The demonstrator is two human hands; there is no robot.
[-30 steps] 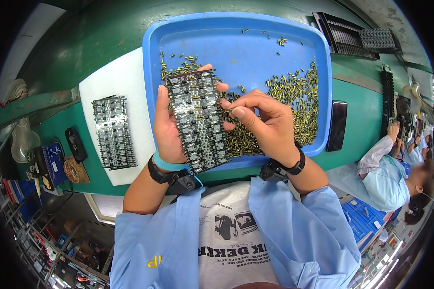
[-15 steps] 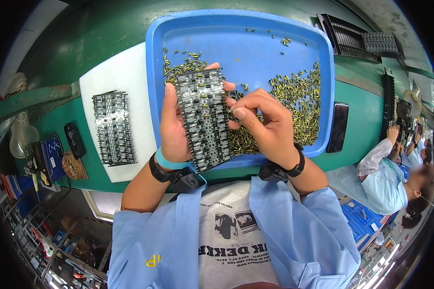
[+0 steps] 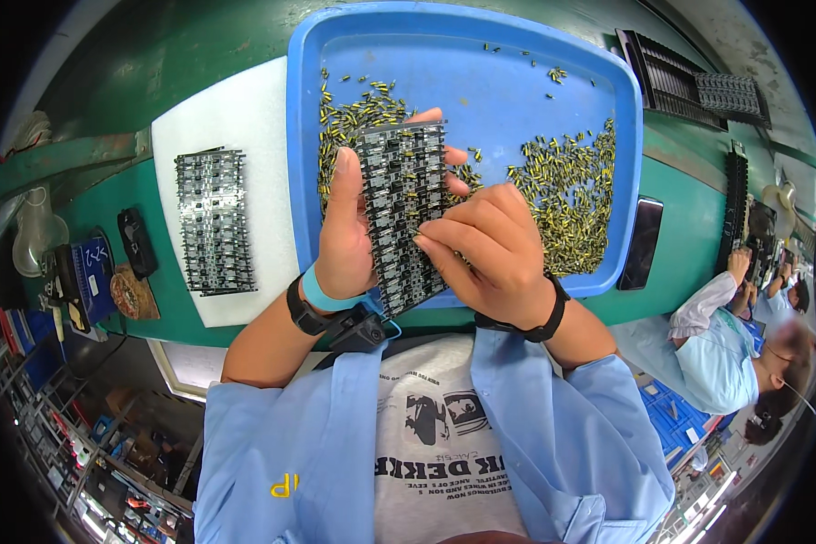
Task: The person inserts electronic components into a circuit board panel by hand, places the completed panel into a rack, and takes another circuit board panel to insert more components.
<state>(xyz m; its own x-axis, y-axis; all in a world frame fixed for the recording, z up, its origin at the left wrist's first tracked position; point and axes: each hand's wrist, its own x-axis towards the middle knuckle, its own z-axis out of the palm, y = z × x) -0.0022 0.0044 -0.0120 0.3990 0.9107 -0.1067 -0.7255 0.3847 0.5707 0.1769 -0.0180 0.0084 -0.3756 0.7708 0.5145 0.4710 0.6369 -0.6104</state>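
My left hand (image 3: 344, 238) holds a panel of small circuit boards (image 3: 401, 204) tilted over the near side of a blue tray (image 3: 303, 136). Its thumb lies along the panel's left edge, and fingertips come out past the right edge. My right hand (image 3: 497, 249) is closed in a pinch, its fingertips at the panel's face a little below the middle. Whatever is between them is too small to make out. Several small black-and-yellow cylindrical parts (image 3: 571, 208) lie heaped in the tray, and a few similar ones show on the panel.
A second circuit-board panel (image 3: 215, 222) rests on a white foam sheet (image 3: 267, 118) at left. Right of the tray are a black phone (image 3: 642, 243) and a black slotted rack (image 3: 666, 77). A notebook (image 3: 92, 279) lies far left. A co-worker (image 3: 716, 354) sits at right.
My right fingertips have come down from the panel's upper right edge to its face below the middle. The panel and left hand appear slightly farther right in the picture.
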